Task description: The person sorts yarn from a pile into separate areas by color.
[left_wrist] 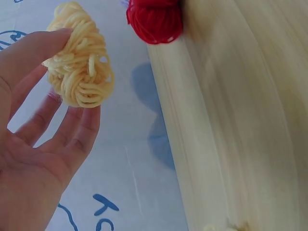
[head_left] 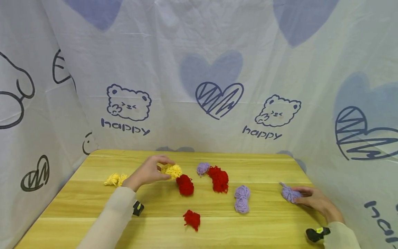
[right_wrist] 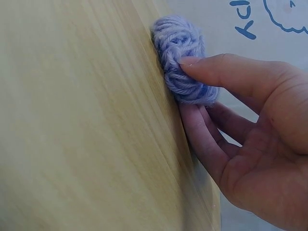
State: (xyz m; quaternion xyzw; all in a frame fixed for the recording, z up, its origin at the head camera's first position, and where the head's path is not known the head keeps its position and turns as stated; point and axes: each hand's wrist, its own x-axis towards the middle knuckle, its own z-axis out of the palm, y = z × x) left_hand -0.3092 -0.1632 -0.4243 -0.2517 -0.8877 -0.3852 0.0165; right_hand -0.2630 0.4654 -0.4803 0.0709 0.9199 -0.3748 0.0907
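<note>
A white printed cloth (head_left: 161,52) hung behind the wooden counter (head_left: 242,231). Over the counter's far half, the left hand (head_left: 150,172) had its grip closed on a yellow bundle (head_left: 172,171) of yarn. By the counter's right edge, the right hand (head_left: 317,200) pinched a lilac bundle (head_left: 289,193). Around the counter's middle lay a red clump (head_left: 219,179), a lilac skein (head_left: 242,199) and an oval red bundle (head_left: 185,185); nearer its front, a red tuft (head_left: 192,220); toward its far edge, a lilac ball (head_left: 203,168).

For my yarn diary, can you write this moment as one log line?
left hand: pinches yellow yarn | right hand: pinches purple yarn | table: red yarn between hands
</note>
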